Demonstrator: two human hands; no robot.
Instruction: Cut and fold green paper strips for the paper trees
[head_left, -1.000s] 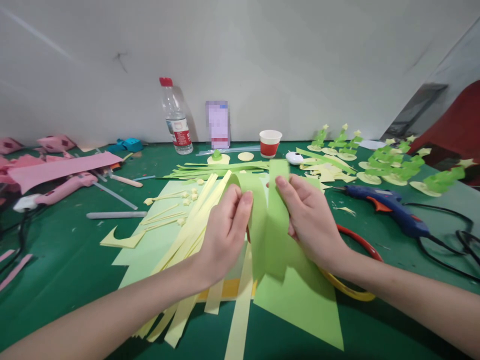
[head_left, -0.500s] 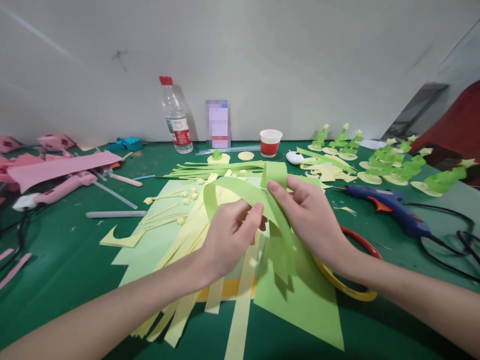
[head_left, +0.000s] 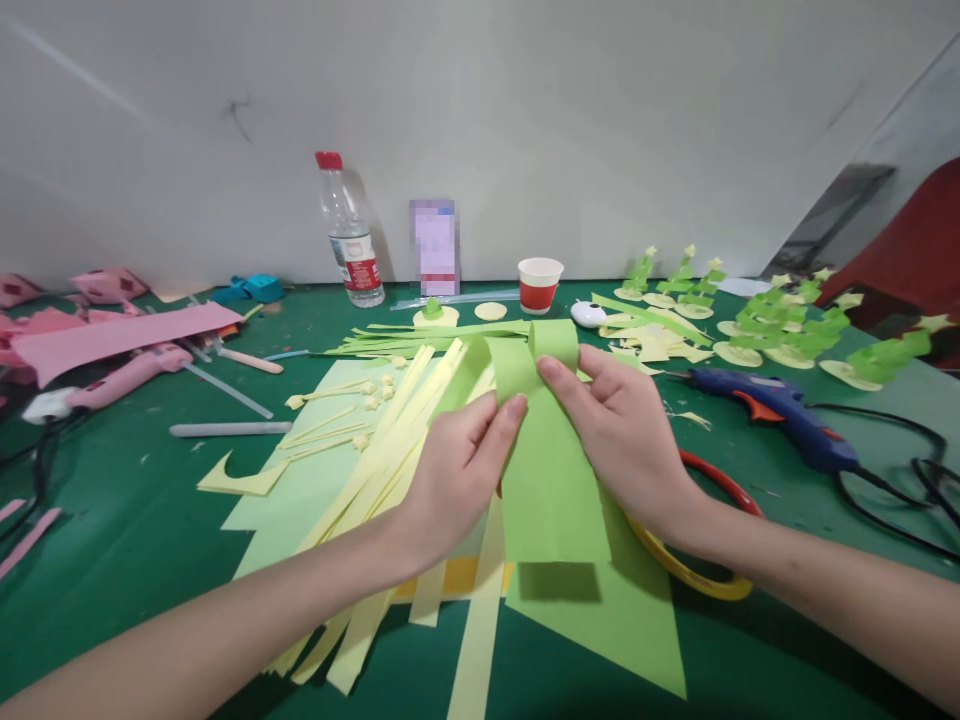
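Both my hands hold a wide strip of light green paper (head_left: 551,480) above the green table (head_left: 120,520). My left hand (head_left: 461,465) pinches its left edge between thumb and fingers. My right hand (head_left: 626,430) grips the right edge near the top, where the strip curls over. The strip's lower end hangs flat toward me. Beneath it lie a larger green sheet (head_left: 622,610) and several pale yellow paper strips (head_left: 375,480).
Red-and-yellow scissors (head_left: 709,575) lie under my right wrist. A blue glue gun (head_left: 780,415) with its black cable is at right, a pink glue gun (head_left: 120,375) at left. Small green paper trees (head_left: 780,325), a red cup (head_left: 540,285) and a water bottle (head_left: 346,235) stand at the back.
The green strip was bent into an arching loop half a second ago. Now it is turned flat and hangs down toward me, with both hands still holding it.
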